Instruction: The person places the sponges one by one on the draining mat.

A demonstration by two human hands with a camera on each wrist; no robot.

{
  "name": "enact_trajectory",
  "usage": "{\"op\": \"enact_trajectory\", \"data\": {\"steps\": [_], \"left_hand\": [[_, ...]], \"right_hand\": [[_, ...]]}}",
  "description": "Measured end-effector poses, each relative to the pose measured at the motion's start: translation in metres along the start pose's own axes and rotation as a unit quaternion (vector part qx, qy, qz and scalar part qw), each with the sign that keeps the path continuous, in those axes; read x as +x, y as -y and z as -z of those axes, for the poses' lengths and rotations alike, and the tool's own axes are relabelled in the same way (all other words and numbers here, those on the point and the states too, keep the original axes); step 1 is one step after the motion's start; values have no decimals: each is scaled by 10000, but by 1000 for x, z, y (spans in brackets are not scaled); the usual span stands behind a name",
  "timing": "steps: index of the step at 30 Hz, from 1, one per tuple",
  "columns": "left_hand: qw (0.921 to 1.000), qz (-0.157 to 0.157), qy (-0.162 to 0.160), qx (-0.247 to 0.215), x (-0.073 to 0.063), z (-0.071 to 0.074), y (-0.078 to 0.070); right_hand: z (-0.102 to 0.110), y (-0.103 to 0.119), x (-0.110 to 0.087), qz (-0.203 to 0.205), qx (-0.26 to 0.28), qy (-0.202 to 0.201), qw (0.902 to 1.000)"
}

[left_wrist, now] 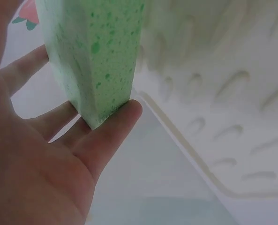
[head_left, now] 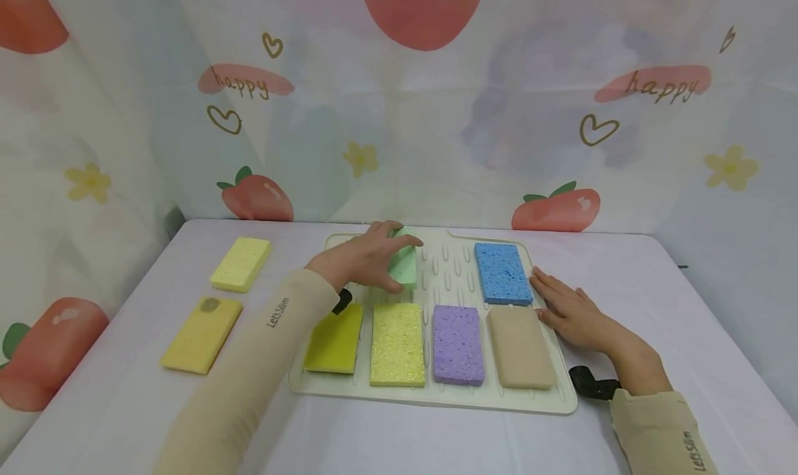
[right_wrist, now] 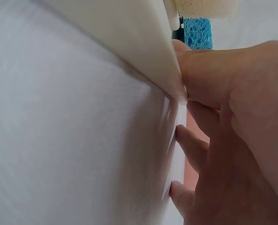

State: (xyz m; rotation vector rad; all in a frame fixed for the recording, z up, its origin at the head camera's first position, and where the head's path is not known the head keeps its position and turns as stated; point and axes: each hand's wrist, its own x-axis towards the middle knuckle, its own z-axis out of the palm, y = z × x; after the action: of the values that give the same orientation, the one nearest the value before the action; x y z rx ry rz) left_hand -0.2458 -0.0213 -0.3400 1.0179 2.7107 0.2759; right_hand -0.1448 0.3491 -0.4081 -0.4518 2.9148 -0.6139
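My left hand (head_left: 368, 257) grips a pale green sponge (head_left: 405, 266) over the back left of a cream ridged tray (head_left: 458, 274). In the left wrist view, the fingers and thumb hold the speckled green sponge (left_wrist: 113, 51) by its edges. Along the tray's right edge lies my right hand (head_left: 576, 314), fingers extended. Seen from the right wrist, the thumb touches the rim of the tray (right_wrist: 143, 42), and the other fingertips are down beside it. Nearest that hand are a blue sponge (head_left: 502, 273) and a beige sponge (head_left: 521, 349), both on the tray.
The tray's front row also has a dark yellow sponge (head_left: 334, 342), a speckled yellow sponge (head_left: 397, 347) and a purple sponge (head_left: 458, 347). Left of the tray, a pale yellow sponge (head_left: 240, 262) and a spotted yellow sponge (head_left: 201, 336) lie on the white tablecloth (head_left: 399, 440).
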Motion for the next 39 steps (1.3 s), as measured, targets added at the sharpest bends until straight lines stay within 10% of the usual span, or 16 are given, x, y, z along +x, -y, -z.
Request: {"op": "enact_trajectory", "data": {"steps": [39], "left_hand": [[9971, -73, 330, 682, 52, -25, -64]], "right_hand": [[2, 3, 1, -52, -4, 40, 10000]]}}
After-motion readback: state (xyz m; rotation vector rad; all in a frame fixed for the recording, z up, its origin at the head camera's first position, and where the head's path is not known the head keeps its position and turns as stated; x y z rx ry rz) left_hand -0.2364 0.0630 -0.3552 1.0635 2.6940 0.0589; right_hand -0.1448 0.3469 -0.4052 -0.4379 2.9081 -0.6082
